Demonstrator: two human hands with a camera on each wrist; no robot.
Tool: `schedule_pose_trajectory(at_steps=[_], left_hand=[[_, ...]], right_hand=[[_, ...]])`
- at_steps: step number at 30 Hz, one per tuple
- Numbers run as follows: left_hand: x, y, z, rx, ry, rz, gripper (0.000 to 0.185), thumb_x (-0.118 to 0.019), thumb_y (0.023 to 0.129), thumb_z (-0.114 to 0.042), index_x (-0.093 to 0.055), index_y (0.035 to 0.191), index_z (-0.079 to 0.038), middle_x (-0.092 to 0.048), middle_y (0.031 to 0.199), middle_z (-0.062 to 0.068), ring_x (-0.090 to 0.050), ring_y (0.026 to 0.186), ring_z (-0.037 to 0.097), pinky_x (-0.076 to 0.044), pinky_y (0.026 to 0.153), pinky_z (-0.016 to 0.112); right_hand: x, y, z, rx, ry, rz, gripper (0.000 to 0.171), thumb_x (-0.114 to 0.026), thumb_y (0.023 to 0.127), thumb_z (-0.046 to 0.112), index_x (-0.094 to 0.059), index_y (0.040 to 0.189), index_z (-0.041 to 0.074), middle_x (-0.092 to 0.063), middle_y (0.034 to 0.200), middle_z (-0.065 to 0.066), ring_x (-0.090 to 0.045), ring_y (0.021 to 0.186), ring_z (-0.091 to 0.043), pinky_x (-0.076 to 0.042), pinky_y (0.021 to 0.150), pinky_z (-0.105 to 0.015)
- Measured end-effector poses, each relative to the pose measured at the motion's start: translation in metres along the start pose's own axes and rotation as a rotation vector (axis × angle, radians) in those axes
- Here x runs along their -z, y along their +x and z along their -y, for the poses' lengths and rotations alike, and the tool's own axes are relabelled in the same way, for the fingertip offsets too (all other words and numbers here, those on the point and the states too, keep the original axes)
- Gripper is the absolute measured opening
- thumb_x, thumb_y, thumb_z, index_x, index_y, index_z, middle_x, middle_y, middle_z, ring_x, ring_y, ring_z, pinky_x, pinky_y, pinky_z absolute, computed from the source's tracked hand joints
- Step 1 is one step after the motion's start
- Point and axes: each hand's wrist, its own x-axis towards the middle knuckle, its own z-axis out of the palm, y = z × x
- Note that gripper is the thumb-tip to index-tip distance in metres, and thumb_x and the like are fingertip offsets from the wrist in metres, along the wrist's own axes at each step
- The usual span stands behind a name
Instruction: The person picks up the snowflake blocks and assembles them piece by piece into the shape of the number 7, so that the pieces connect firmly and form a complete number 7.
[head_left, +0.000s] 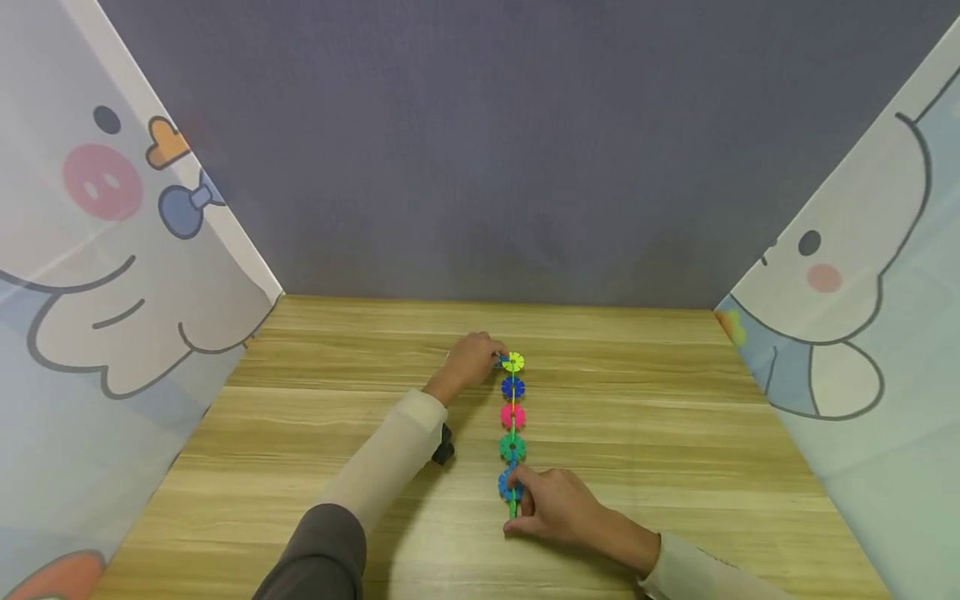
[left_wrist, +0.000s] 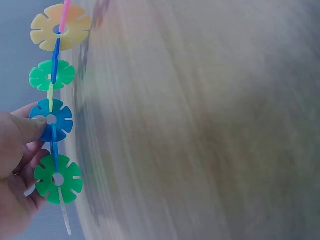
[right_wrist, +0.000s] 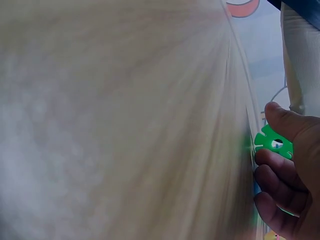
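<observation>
A straight chain of slotted plastic snowflake discs runs from the far side toward the near side in the head view. Face-up discs, among them a yellow disc (head_left: pixel 519 362), a pink disc (head_left: pixel 506 416) and a teal disc (head_left: pixel 506 448), alternate with edge-on ones. At the far end, my left hand (head_left: pixel 471 360) pinches a blue disc (left_wrist: pixel 63 117), its thumb lying on the face; a green disc (left_wrist: pixel 44 186) hangs beside the fingers. My right hand (head_left: pixel 564 504) holds the near end, thumb and forefinger about a green disc (right_wrist: pixel 268 137) partly hidden by the hand.
Under the chain is a wood-grain tabletop (head_left: pixel 660 400). A small black object (head_left: pixel 444 447) shows beside the left forearm. A grey panel (head_left: pixel 480 167) rises behind the table, and cartoon-printed panels flank it on the left (head_left: pixel 217 275) and right (head_left: pixel 900 467).
</observation>
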Motion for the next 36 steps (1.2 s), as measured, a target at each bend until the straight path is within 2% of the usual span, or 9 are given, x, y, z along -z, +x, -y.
schedule_pose_trajectory(at_steps=[9,15,19,23,27,32,36], left_hand=[[-0.004,-0.004,0.002,0.049,-0.064,0.031,0.025,-0.06,0.104,-0.02,-0.073,0.125,-0.026,-0.072,0.12,0.0,-0.065,0.117,0.024,-0.057,0.098,0.042],[-0.005,-0.005,0.005,0.035,-0.085,0.022,0.026,-0.061,0.104,-0.017,-0.073,0.125,-0.024,-0.073,0.119,0.0,-0.066,0.114,0.022,-0.056,0.101,0.039],[0.0,-0.01,0.007,0.014,-0.114,0.024,0.028,-0.059,0.104,-0.016,-0.071,0.129,-0.02,-0.072,0.115,0.002,-0.065,0.111,0.022,-0.055,0.099,0.039],[0.018,-0.017,0.014,-0.004,-0.149,0.011,0.031,-0.059,0.104,-0.014,-0.067,0.134,-0.015,-0.069,0.114,0.007,-0.064,0.108,0.025,-0.057,0.093,0.041],[0.045,-0.024,0.026,0.005,-0.183,-0.024,0.034,-0.06,0.103,-0.016,-0.063,0.137,-0.009,-0.067,0.124,0.012,-0.063,0.113,0.029,-0.056,0.094,0.045],[0.079,-0.035,0.04,0.017,-0.187,-0.061,0.039,-0.06,0.104,-0.02,-0.059,0.141,-0.007,-0.062,0.137,0.016,-0.062,0.121,0.033,-0.055,0.1,0.049],[0.104,-0.046,0.044,0.008,-0.152,-0.089,0.041,-0.062,0.103,-0.02,-0.059,0.141,-0.006,-0.06,0.14,0.017,-0.06,0.126,0.035,-0.052,0.105,0.051]], right_hand=[[-0.004,-0.001,-0.002,0.001,-0.005,0.001,0.045,-0.086,0.079,0.044,-0.062,0.107,0.018,-0.055,0.064,0.024,-0.038,0.055,0.02,-0.033,0.052,-0.003],[-0.003,-0.001,-0.001,-0.011,0.023,0.022,0.045,-0.086,0.08,0.044,-0.062,0.109,0.018,-0.054,0.064,0.024,-0.039,0.054,0.018,-0.034,0.051,-0.005],[0.0,0.0,0.0,-0.006,0.053,0.059,0.045,-0.083,0.082,0.044,-0.062,0.111,0.016,-0.055,0.065,0.023,-0.04,0.055,0.016,-0.036,0.052,-0.006],[0.006,0.001,-0.001,-0.002,0.078,0.094,0.045,-0.076,0.089,0.046,-0.063,0.117,0.013,-0.055,0.068,0.023,-0.042,0.057,0.015,-0.04,0.053,-0.007],[0.017,0.006,-0.002,0.011,0.096,0.09,0.043,-0.069,0.096,0.043,-0.062,0.121,0.01,-0.058,0.071,0.021,-0.043,0.058,0.013,-0.042,0.053,-0.009],[0.037,0.015,-0.007,0.046,0.044,0.022,0.039,-0.068,0.098,0.036,-0.062,0.123,0.006,-0.066,0.074,0.014,-0.047,0.06,0.013,-0.044,0.055,-0.009],[0.058,0.025,-0.013,0.049,-0.033,-0.051,0.036,-0.07,0.097,0.032,-0.065,0.12,0.005,-0.071,0.08,0.009,-0.055,0.063,0.008,-0.048,0.057,-0.013]])
